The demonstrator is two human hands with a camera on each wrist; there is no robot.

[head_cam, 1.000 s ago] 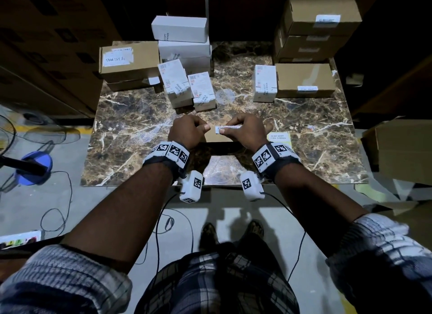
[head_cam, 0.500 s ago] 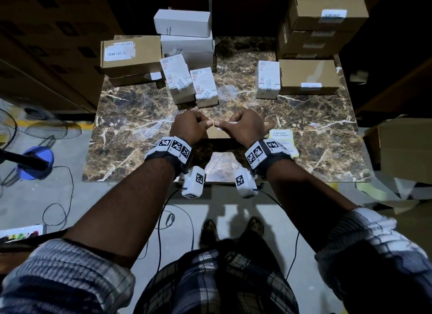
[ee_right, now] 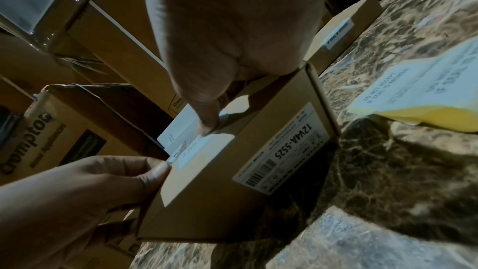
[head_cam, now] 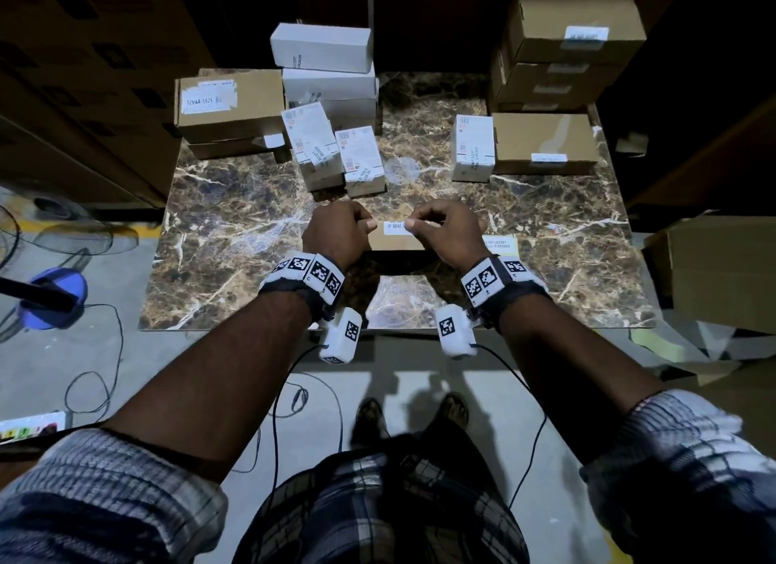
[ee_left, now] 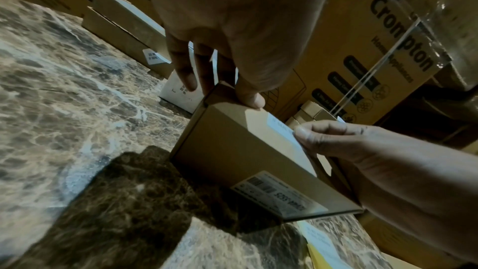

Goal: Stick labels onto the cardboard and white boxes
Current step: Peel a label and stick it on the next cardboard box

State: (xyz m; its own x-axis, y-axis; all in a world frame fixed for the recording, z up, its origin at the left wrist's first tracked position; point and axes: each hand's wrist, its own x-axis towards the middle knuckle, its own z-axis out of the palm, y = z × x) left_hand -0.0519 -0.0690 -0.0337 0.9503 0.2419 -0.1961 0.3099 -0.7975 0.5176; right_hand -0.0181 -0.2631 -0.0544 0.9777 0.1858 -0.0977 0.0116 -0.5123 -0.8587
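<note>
Between my two hands on the marble table (head_cam: 235, 227), my left hand (head_cam: 336, 236) grips the small cardboard box (head_cam: 397, 242); my right hand (head_cam: 445, 231) pinches the seal label (head_cam: 394, 226) on top. From my left wrist, thumb and fingers (ee_left: 186, 73) clasp the box's far end. From my right wrist, my thumb presses the label; the sticker sheet (ee_right: 424, 91) lies just right.
</note>
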